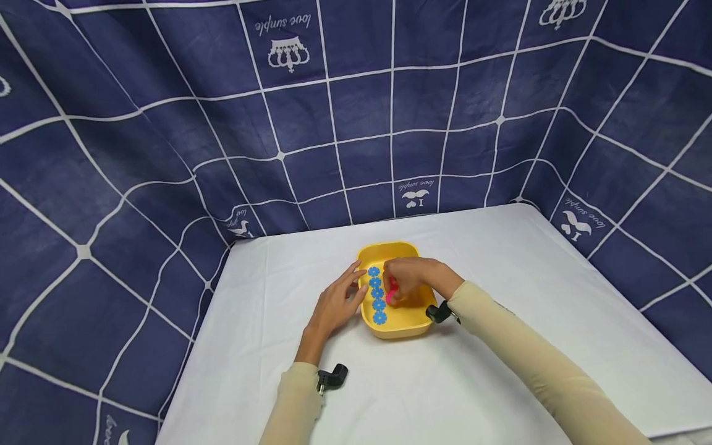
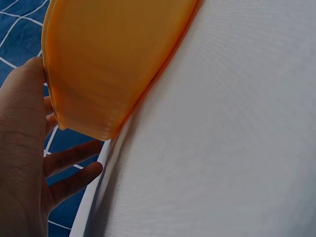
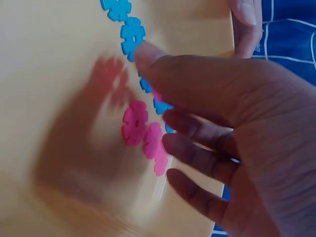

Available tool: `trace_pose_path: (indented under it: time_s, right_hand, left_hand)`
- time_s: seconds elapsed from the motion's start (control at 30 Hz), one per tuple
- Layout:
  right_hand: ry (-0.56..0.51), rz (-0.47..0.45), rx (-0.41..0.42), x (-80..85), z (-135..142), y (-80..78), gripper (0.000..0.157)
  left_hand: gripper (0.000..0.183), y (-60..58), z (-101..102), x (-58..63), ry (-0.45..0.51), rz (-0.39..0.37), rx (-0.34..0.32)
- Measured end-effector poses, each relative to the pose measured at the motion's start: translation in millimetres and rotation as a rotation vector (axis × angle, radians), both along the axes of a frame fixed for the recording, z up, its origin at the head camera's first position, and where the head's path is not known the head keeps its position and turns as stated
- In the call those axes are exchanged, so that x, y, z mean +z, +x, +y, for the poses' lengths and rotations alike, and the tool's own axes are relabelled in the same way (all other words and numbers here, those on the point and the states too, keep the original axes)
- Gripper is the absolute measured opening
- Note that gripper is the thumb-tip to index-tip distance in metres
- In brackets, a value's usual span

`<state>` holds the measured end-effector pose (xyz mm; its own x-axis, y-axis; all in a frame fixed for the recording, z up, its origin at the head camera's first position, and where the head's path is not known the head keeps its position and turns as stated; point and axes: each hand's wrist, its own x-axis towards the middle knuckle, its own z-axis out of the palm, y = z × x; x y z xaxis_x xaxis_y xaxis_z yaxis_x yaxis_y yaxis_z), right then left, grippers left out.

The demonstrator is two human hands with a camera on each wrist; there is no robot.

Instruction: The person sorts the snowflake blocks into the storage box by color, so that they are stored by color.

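Note:
A yellow tray (image 1: 400, 334) holds a row of blue flower-shaped discs (image 1: 378, 305) along its left side. My right hand (image 1: 410, 276) reaches into the tray just right of that row. In the right wrist view, its thumb and curled fingers close on a pink flower-shaped disc (image 3: 157, 95), mostly covered by the thumb. Several more pink discs (image 3: 135, 123) show close below the thumb, beside the fingertips. At the tray's left wall is my left hand (image 1: 337, 301), fingers spread and fairly straight, with the thumb right at the rim.
The tray stands on a white-covered table (image 1: 267, 321). A dark blue curtain (image 1: 361, 111) with white grid lines rises along the back and sides. Black wrist cameras (image 1: 334, 376) sit on both forearms.

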<state>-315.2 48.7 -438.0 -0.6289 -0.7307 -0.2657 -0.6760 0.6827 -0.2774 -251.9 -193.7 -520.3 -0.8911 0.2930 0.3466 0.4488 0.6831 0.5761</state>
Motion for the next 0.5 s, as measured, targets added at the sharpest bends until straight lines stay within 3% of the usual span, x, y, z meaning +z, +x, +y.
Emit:
trace_pose_path:
  time_s: [0.5]
  right_hand:
    - [0.124,-0.018,-0.008,-6.8,-6.1,1.6,0.023]
  left_hand:
    - [0.052,0.1,-1.0,0.1,-0.011,-0.004,0.002]
